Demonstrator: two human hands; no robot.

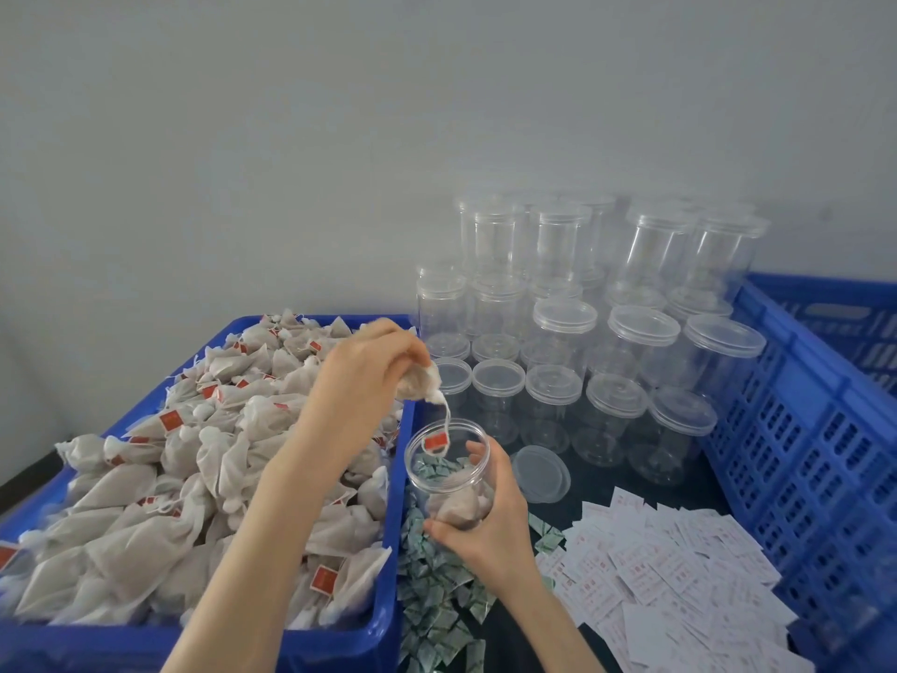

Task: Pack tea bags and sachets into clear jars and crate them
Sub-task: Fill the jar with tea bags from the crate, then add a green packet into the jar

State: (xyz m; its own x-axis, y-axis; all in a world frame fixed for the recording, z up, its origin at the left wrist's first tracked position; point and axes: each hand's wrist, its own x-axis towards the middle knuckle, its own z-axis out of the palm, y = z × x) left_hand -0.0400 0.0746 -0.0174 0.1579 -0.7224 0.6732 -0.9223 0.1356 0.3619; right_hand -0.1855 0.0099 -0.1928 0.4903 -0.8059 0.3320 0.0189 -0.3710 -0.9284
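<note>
My right hand (490, 524) grips an open clear jar (449, 471) just right of the blue tray (204, 638), tilted towards me; at least one tea bag lies at its bottom. My left hand (361, 369) holds a beige tea bag (421, 381) above the jar's mouth. Its string hangs down and the red tag (435, 440) dangles just inside the rim. The blue tray is heaped with several more tea bags (170, 488) with red tags.
Green sachets (432, 590) lie piled beside the tray and white paper sachets (679, 575) spread to the right. A loose lid (541, 473) lies by the jar. Several lidded empty jars (602, 332) are stacked behind. A blue slatted crate (820, 429) stands at the right.
</note>
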